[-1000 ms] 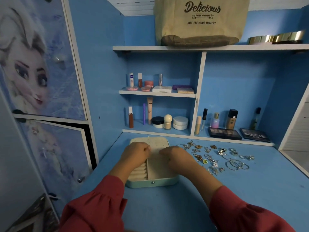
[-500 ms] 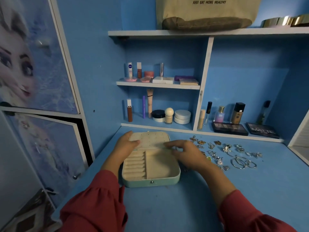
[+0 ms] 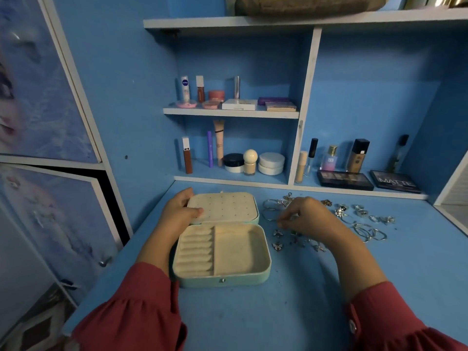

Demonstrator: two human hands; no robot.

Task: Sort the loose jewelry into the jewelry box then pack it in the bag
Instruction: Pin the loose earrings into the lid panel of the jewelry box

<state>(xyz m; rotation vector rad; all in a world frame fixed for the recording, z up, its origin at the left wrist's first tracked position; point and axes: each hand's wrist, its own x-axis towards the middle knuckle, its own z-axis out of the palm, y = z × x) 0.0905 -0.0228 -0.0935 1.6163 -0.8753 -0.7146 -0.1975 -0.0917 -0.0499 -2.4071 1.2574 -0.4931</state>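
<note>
A mint jewelry box lies open on the blue desk, its cream tray showing ring rolls on the left and an empty compartment on the right. Its lid lies back flat, dotted with earring holes. My left hand grips the lid's left edge, thumb on the inner face. To the right of the box, my right hand hovers over the loose jewelry, fingertips pinched on a small piece near two hoops. The beige bag sits on the top shelf, only its bottom showing.
Cosmetics fill the shelves behind the desk: bottles, jars and two dark palettes just beyond the jewelry. A cabinet door stands at the left. Small butterfly pieces lie close to the box's right side.
The box lid went from partly covered by both hands to lying fully open. My right hand left the box and moved right onto the jewelry; my left slid to the lid's left edge.
</note>
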